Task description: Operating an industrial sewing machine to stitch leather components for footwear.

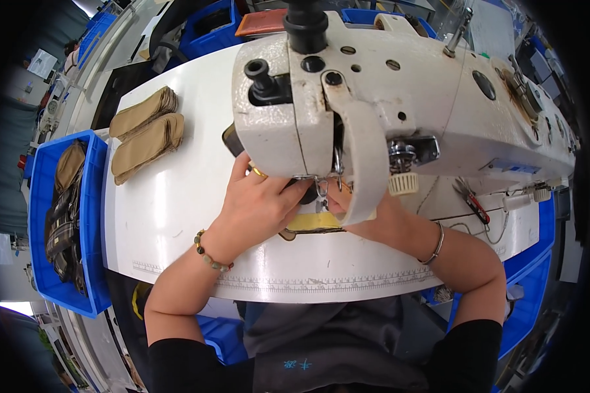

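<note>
Under the needle of a white sewing machine (pixel 269 128) lies a dark fabric piece (pixel 303 194) with a yellow strip (pixel 313 223) along its near side. My left hand (pixel 255 203), wearing a ring, has bent fingers closed on the left part of the piece, close to the presser foot (pixel 321 190). From the right, my right hand (pixel 373 216) reaches in behind the machine's pale curved guard (pixel 367 150). Its curled fingertips hold the piece just right of the needle; the guard partly hides them. Another dark edge (pixel 230 139) shows beyond my left hand.
Two stacks of tan fabric pieces (pixel 147 147) lie at the table's left. A blue bin (pixel 98 223) with plaid and tan pieces stands beyond the left edge. Red-handled snips (pixel 477 208) and loose thread rest on the right. A printed ruler (pixel 321 285) runs along the near edge.
</note>
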Available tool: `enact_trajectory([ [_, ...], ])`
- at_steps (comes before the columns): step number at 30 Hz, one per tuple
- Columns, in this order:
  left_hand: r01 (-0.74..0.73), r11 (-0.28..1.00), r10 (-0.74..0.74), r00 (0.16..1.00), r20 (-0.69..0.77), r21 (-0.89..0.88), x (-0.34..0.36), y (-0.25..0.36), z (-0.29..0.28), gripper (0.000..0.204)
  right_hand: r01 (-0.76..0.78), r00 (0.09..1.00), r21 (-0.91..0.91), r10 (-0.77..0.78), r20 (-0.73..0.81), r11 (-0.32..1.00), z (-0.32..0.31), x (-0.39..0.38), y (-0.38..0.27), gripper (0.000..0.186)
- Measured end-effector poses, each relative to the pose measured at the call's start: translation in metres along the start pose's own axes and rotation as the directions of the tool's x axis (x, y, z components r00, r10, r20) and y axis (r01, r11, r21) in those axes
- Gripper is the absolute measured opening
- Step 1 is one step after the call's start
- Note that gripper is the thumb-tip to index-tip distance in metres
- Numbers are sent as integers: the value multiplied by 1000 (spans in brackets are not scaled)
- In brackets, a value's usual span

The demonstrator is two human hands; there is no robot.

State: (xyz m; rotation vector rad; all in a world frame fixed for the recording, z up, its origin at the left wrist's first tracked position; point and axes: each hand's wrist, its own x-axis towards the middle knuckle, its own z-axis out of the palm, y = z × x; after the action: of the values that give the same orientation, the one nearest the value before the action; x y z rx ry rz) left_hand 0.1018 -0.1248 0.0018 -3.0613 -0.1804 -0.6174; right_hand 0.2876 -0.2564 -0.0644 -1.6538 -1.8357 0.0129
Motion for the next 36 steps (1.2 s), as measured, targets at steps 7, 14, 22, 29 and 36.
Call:
enact_trajectory([
  [7,-79,997,80,997,-22,21,3,2,1,19,43,999,43,-44,10,998,-4,5,-2,13],
  [14,-8,1000,8,997,78,-4,2,-2,-5,22,-186,982,240,186,26,953,-15,4,-23,8],
  [22,-82,997,81,996,28,8,-1,-3,-6,22,61,998,-21,-61,5,998,-7,3,-18,8],
  [29,-66,998,66,996,64,-12,-1,-1,-5,23,160,987,-166,-160,19,973,-10,5,-26,22],
  [36,-81,997,81,996,26,-14,1,2,-4,25,165,986,-124,-158,58,978,-11,4,-20,17],
])
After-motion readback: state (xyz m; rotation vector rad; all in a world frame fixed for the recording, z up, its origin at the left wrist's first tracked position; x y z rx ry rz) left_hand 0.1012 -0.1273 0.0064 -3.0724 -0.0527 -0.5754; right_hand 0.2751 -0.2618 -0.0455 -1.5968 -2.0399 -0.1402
